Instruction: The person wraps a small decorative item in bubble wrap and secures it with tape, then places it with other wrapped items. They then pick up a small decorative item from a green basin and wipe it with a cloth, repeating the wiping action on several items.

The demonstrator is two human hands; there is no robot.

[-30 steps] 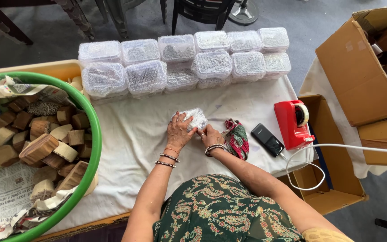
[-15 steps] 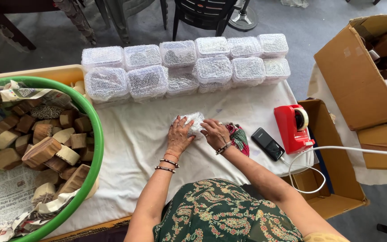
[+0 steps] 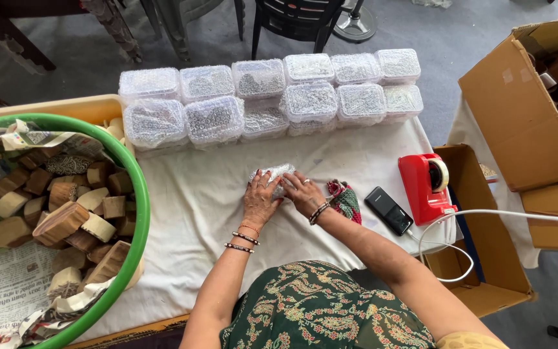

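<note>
Cupped a small bubble-wrapped bundle (image 3: pixel 278 173) on the white cloth (image 3: pixel 195 200), just in front of the body. Laid the left hand (image 3: pixel 261 199) over its near left side, fingers curled down onto the plastic. Closed the right hand (image 3: pixel 303 192) against its right side, fingertips seemingly nipping a loose edge of the wrap, though too small to tell for certain.

Judged best done with the film pulled snug around the bundle, the loose edge pressed flat under one hand while the other steadied it against the cloth, and no slack left to spring open.

Left a patterned red-and-green pouch (image 3: pixel 347 200) just beside the right wrist, then a black phone (image 3: pixel 389 211) and a red tape dispenser (image 3: pixel 426 187) near the cloth's right edge, within reach. Ran a white cable (image 3: pixel 485 212) from the phone off to the right. Stacked two rows of bubble-wrapped packs (image 3: pixel 259 97) along the far side of the cloth, well apart from the hands. Filled a green tub (image 3: pixel 138 207) at the left with bare wooden blocks (image 3: pixel 59 223), over newspaper (image 3: pixel 1 284). Stood open cardboard boxes (image 3: pixel 518 116) at the right, beyond the table
</note>
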